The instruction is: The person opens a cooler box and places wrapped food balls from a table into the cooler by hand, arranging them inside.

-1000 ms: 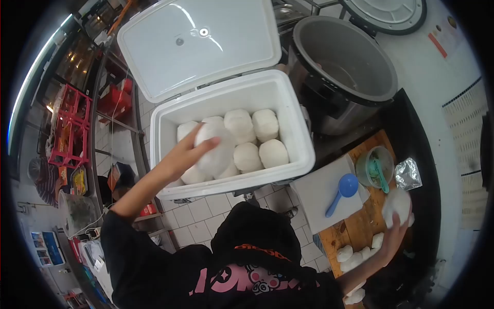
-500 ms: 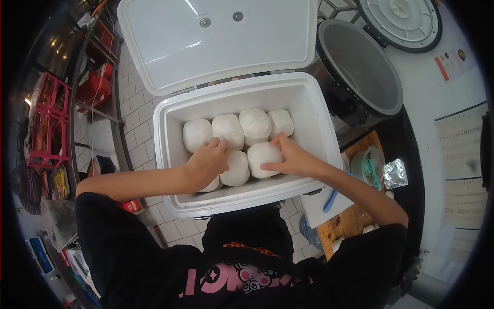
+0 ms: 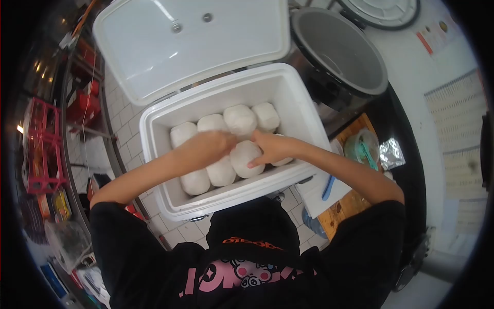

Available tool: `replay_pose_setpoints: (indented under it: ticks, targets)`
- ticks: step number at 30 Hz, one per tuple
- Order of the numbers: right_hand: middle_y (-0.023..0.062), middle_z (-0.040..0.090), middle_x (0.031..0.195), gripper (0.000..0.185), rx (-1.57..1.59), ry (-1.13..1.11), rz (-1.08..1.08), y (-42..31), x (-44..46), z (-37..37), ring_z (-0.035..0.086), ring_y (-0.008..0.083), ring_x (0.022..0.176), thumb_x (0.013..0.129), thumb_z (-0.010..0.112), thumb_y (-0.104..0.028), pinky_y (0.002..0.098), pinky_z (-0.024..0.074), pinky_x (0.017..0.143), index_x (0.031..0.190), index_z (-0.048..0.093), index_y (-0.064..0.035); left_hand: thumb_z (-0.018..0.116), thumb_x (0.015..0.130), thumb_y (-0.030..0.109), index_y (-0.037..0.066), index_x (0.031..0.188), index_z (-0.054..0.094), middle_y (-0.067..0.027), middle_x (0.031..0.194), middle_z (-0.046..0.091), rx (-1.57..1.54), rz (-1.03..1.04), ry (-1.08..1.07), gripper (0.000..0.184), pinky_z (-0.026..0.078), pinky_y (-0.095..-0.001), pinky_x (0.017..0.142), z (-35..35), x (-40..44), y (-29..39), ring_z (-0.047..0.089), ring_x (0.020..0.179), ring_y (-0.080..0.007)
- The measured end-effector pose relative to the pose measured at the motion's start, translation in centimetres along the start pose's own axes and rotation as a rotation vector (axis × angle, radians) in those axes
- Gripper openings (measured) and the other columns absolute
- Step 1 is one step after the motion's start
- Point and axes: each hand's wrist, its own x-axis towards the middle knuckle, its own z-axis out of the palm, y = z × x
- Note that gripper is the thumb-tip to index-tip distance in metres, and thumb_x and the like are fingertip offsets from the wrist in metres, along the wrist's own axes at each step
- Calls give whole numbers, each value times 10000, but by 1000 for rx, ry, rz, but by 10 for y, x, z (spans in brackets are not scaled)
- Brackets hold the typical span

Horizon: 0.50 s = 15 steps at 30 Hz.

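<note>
An open white cooler box (image 3: pixel 147 149) holds several pale, rounded objects with flattened sides that look like trimmed young coconuts. My right hand (image 3: pixel 272 148) curls around the right side of one front-row coconut (image 3: pixel 242 158), its thumb resting on the near face. Over the middle of the box, my left hand (image 3: pixel 218 143) is smeared by motion, near that coconut's upper left; its fingers cannot be made out. Behind my hands lies a back row, including a coconut (image 3: pixel 240 119) and a smaller one (image 3: pixel 266 116) at the right end. Another coconut (image 3: pixel 281 158) is partly hidden under my right wrist.
The cooler's lid (image 3: pixel 149 56) leans open at the back. A deep round pot (image 3: pixel 339 56) stands behind right. At right, a wooden board (image 3: pixel 337 213) carries a plastic tub (image 3: pixel 360 147) and a blue-handled tool (image 3: pixel 328 188). Shelves with red crates (image 3: pixel 43 149) line the left.
My left hand has moved rightward, close to my right hand. A coconut now shows under my right wrist, at the front row's right end. The view has shifted, moving the box left.
</note>
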Motion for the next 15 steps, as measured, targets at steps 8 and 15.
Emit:
replay_pose_setpoints:
  ticks: [8, 15]
  targets:
    - [137, 589, 977, 347, 307, 814, -181, -57, -177, -12, 601, 240, 892, 837, 583, -170, 304, 462, 789, 1139, 508, -15, 556, 784, 44, 69, 1165, 478, -143, 1180, 475, 274, 251, 444, 390, 366, -396, 944, 14, 57, -21, 425, 1109, -326]
    - [153, 545, 965, 397, 406, 1355, 1177, 154, -344, 213, 558, 282, 905, 817, 612, -254, 357, 471, 754, 1102, 501, 0, 459, 872, 43, 33, 1261, 420, -135, 1234, 490, 77, -114, 659, 391, 423, -327, 882, -15, 8, 96, 527, 1010, -244]
